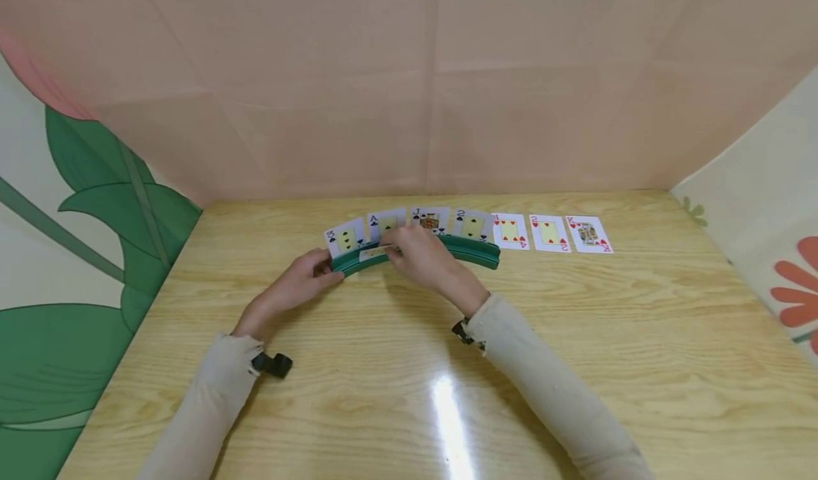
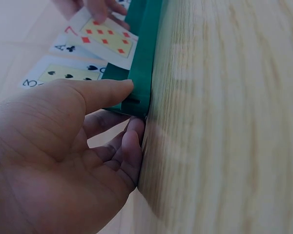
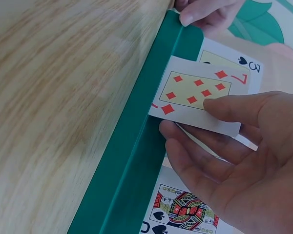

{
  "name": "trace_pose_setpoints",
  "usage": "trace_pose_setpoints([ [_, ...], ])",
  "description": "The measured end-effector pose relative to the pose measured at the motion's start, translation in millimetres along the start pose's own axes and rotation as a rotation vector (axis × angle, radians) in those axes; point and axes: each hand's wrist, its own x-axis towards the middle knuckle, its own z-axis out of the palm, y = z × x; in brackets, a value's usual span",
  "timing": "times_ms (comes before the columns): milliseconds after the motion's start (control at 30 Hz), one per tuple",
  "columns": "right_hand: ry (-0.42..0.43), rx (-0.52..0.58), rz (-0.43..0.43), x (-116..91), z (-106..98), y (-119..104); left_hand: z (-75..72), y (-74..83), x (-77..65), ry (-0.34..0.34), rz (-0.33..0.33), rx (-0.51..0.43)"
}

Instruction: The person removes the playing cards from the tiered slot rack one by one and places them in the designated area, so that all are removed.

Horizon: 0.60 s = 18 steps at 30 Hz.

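Note:
A curved green card holder (image 1: 476, 251) stands on the table, with a three of spades (image 1: 345, 238), an ace of clubs (image 1: 385, 219), a jack of spades (image 1: 431, 220) and a two of spades (image 1: 473, 225) upright in its back. My left hand (image 1: 299, 281) grips the holder's left end, thumb on the front in the left wrist view. My right hand (image 1: 422, 256) pinches a seven of diamonds (image 3: 193, 92) between thumb and fingers. That card's lower edge meets the holder's front slot, in front of the three and the ace, which it partly covers.
Three red cards lie face up in a row right of the holder: a four (image 1: 509, 231), a two of hearts (image 1: 549, 233) and a king of hearts (image 1: 589, 234). A pink cloth (image 1: 415, 111) hangs behind the wooden table (image 1: 358, 395); printed panels flank it.

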Motion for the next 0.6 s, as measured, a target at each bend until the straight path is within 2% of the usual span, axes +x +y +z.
trace_pose_setpoints([
  [600, -0.015, 0.026, 0.023, -1.4, -4.7, 0.1, -1.1, -1.3, 0.0, -0.009, 0.013, -0.004],
])
